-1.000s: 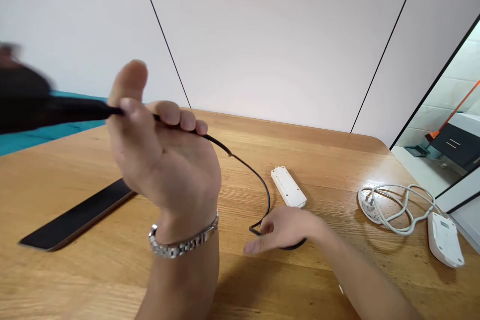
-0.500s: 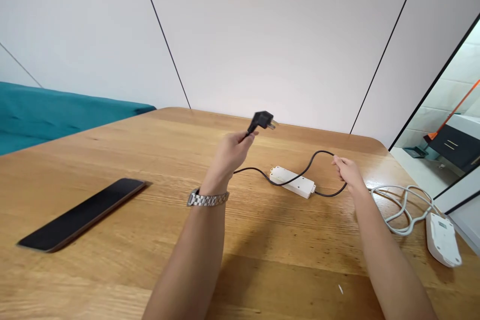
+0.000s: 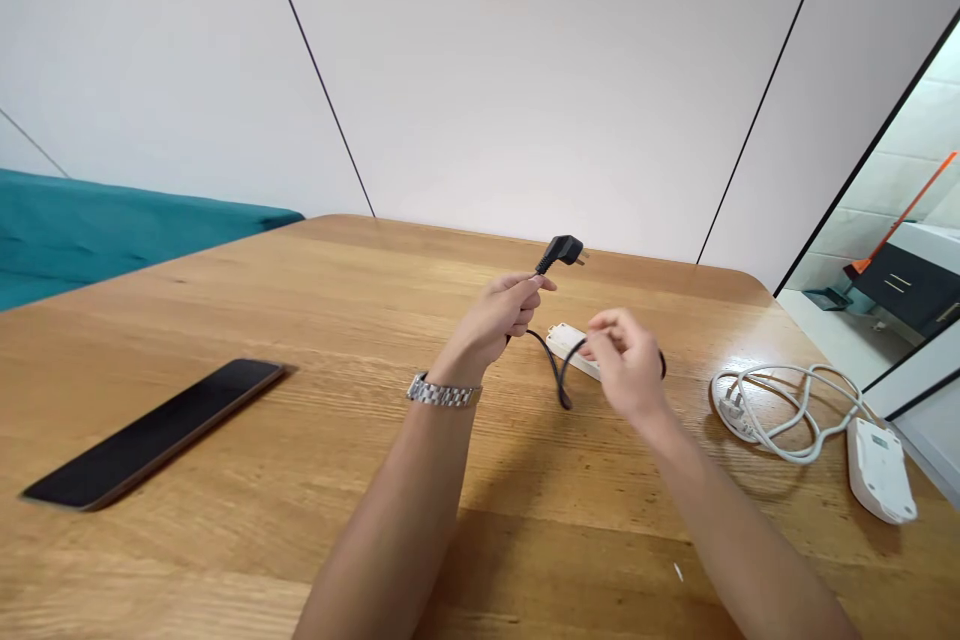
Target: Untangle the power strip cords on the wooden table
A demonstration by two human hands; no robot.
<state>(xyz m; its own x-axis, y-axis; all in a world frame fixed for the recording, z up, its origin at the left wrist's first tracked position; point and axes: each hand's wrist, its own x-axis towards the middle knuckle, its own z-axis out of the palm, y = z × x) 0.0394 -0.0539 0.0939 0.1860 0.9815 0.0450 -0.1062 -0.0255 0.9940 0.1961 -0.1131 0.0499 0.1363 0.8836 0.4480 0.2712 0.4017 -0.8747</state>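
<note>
My left hand [image 3: 504, 318], with a metal watch [image 3: 444, 392] at its wrist, is closed round the cord just below a black power plug [image 3: 562, 251]. The plug's prongs point to the right. Closer to me and to the right, my right hand [image 3: 624, 360] pinches the black cord [image 3: 564, 382], which hangs in a loop between the two hands. Behind that hand a white power strip [image 3: 564, 338] lies on the table, partly covered by the fingers and the cord.
On the wooden table [image 3: 315, 480], a long black flat panel [image 3: 161, 430] lies at the left. A second white power strip [image 3: 880, 470] with a coiled white cable [image 3: 806, 420] rests at the right. A white wall [image 3: 540, 70] stands behind, with a teal seat [image 3: 127, 230] to the left.
My right hand has moved left, toward my left hand, bringing the black cord into a tighter loop. My left hand and the plug have shifted slightly right.
</note>
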